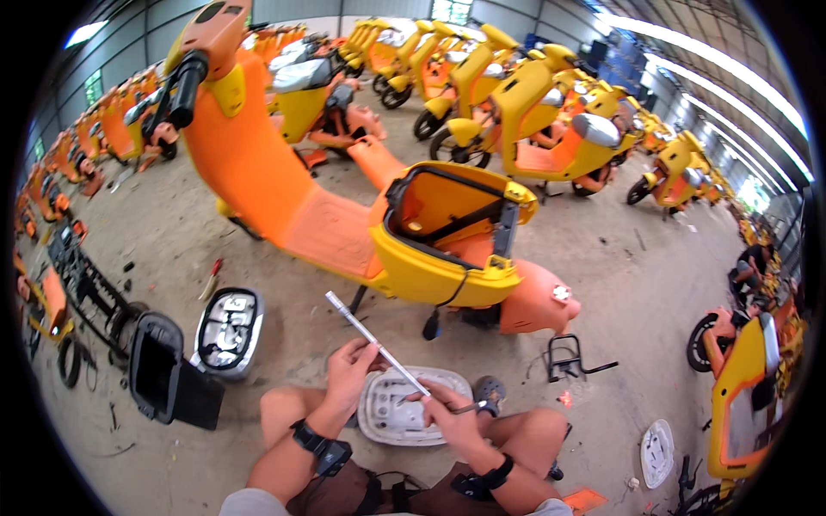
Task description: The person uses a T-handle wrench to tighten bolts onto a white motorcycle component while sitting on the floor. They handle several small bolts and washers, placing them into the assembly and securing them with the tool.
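Note:
A long silver metal rod (394,365) slants between my two hands, its upper end pointing toward the scooter. My left hand (348,371) pinches it around the middle. Near its lower end, my right hand (449,414) is closed around it, and a short dark bar (471,407) sticks out beside those fingers; whether the two are joined I cannot tell. Below my hands, between my legs, a white plastic tray-like part (383,426) lies on the floor. Before me stands an orange and yellow scooter (335,228) with its under-seat compartment (447,202) uncovered.
On the left lie a scooter seat (229,331) with its underside up, a black plastic bin (176,378) and red-handled pliers (212,277). A black metal bracket (568,359) and a white panel (657,453) lie right. Several scooters (551,138) stand behind; a person (750,268) crouches far right.

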The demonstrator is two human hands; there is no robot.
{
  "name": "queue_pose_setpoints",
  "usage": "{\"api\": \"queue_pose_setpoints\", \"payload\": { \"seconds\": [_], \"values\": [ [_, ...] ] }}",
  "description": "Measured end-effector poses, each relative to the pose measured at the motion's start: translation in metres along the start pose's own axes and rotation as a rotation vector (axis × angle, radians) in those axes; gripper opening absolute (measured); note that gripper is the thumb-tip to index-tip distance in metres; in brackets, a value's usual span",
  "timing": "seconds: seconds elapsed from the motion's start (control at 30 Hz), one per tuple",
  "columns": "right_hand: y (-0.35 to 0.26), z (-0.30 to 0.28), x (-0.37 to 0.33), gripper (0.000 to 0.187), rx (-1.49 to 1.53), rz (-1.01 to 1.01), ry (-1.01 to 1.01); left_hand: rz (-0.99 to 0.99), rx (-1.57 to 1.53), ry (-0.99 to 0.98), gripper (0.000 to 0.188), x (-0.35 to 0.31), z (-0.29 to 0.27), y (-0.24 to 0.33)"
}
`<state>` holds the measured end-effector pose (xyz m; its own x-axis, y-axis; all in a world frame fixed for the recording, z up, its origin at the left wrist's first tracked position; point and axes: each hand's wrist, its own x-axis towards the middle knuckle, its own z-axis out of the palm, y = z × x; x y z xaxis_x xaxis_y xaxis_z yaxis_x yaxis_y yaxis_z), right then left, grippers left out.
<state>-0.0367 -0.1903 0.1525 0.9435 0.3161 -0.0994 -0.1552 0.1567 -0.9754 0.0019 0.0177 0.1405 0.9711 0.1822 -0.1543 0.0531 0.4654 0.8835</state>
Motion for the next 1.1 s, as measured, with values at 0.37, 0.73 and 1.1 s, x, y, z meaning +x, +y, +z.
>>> {"api": "queue_pose_setpoints", "payload": {
  "seconds": [0.37,0.73,1.1],
  "values": [
    [-0.009,-0.006,-0.013,0.025,-0.328,-0.212,0.146,0.077,0.086,-0.22,0.042,-0.011,0.015,0.0],
    [-0.002,-0.006,-0.014,0.047,-1.004,-0.478,-0.254,0.036,0.177,-0.179,0.042,-0.01,0.005,-0.004],
    [0.002,0.011,-0.024,0.057,-0.629,0.009,-0.095,0.034,0.261,-0.377,0.044,-0.019,0.008,0.008]
  ]
}}
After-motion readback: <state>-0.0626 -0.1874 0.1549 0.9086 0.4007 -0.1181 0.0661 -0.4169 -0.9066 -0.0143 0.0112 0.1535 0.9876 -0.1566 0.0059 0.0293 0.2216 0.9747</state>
